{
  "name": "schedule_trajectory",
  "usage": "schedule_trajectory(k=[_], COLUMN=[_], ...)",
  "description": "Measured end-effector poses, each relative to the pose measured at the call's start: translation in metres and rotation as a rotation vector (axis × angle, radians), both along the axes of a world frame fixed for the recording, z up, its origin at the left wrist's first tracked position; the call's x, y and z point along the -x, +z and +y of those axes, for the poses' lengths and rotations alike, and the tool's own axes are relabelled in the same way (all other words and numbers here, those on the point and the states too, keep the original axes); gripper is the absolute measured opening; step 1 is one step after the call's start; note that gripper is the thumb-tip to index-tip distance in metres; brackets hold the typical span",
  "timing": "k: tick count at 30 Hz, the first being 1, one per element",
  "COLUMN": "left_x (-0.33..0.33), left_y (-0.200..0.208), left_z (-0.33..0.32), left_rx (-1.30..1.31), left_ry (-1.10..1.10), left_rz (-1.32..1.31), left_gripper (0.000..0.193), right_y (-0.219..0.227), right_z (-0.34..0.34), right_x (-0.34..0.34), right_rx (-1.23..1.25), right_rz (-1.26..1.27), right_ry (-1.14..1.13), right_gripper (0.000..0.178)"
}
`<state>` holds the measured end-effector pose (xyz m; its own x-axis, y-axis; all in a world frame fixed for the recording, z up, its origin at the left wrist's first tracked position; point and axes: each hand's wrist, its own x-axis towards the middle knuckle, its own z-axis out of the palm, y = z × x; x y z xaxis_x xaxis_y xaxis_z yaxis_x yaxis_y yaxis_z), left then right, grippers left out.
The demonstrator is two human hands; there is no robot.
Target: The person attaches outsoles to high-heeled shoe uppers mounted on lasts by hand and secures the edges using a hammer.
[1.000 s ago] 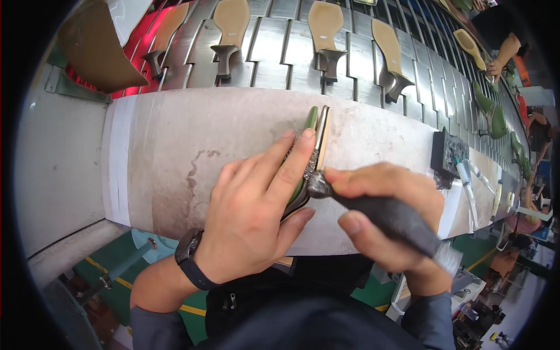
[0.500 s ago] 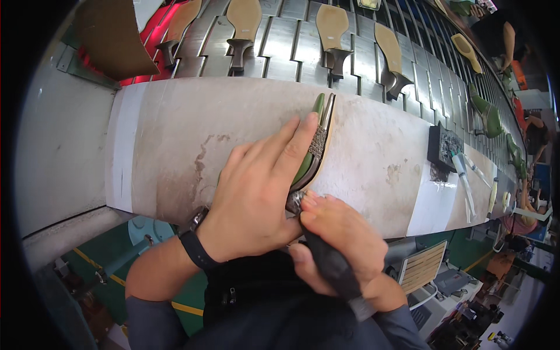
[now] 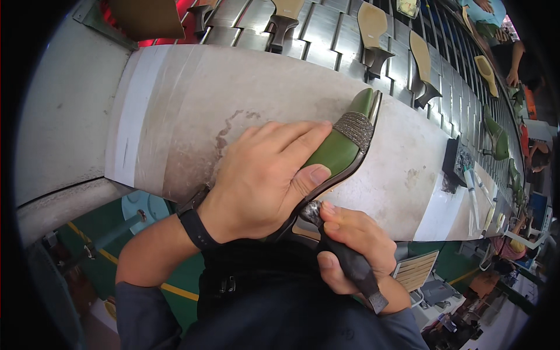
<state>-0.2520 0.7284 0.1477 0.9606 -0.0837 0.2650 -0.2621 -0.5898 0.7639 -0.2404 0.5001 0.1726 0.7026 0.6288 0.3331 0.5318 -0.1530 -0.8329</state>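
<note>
A shoe on a green last (image 3: 335,153), with a glittery grey strap (image 3: 354,129) across it, is tilted on its side over the worktable's near edge. My left hand (image 3: 254,181) is wrapped over it, thumb against its side near the dark sole edge (image 3: 354,169). My right hand (image 3: 361,245) grips a dark hammer-like tool (image 3: 353,268) with a rounded, worn metal end and a flat, flared tail. Its rounded end touches or nearly touches the shoe's underside by the sole edge. The heel end is partly hidden by my left hand and dark clothing.
Behind the pale worktable (image 3: 192,111), a slatted metal conveyor (image 3: 326,35) carries several tan soles with dark heels (image 3: 371,32). At the right are a black box (image 3: 452,160), white-handled brushes (image 3: 471,192) and another green last (image 3: 496,134). Other people work far right.
The shoe has rolled, showing more green upper and strap. My left thumb now lies on its side. The tool has shifted slightly right and down along with my right hand; the view has shifted too.
</note>
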Motion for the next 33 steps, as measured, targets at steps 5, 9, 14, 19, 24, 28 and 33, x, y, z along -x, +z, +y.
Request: schedule_trajectory(k=[5, 9, 14, 19, 24, 28, 33], left_x=[0.002, 0.005, 0.004, 0.0, -0.025, -0.02, -0.003], left_y=[0.001, -0.003, -0.004, 0.001, 0.019, 0.048, 0.105], left_z=[-0.002, -0.001, -0.002, -0.002, -0.017, -0.006, -0.017], left_rx=[-0.025, -0.043, -0.016, -0.112, -0.204, -0.018, 0.357], left_ry=[0.01, 0.025, 0.015, 0.032, 0.065, 0.116, -0.083], left_rz=[-0.016, -0.037, -0.071, 0.017, 0.14, 0.067, -0.36], left_gripper=[0.051, 0.049, 0.046, 0.069, 0.069, 0.088, 0.109], right_y=[0.005, 0.008, 0.005, -0.008, -0.021, -0.023, -0.012], right_z=[0.004, 0.007, 0.01, 0.007, -0.037, -0.064, -0.06], right_x=[-0.012, -0.011, -0.005, -0.005, -0.032, -0.042, -0.036], right_rx=[0.004, 0.041, 0.023, -0.077, -0.091, -0.226, -0.274], right_rz=[-0.02, -0.043, -0.115, -0.108, 0.525, 0.6, 0.642], right_ry=[0.092, 0.094, 0.047, 0.016, -0.215, -0.455, -0.421], right_gripper=[0.035, 0.035, 0.034, 0.031, 0.021, 0.026, 0.025])
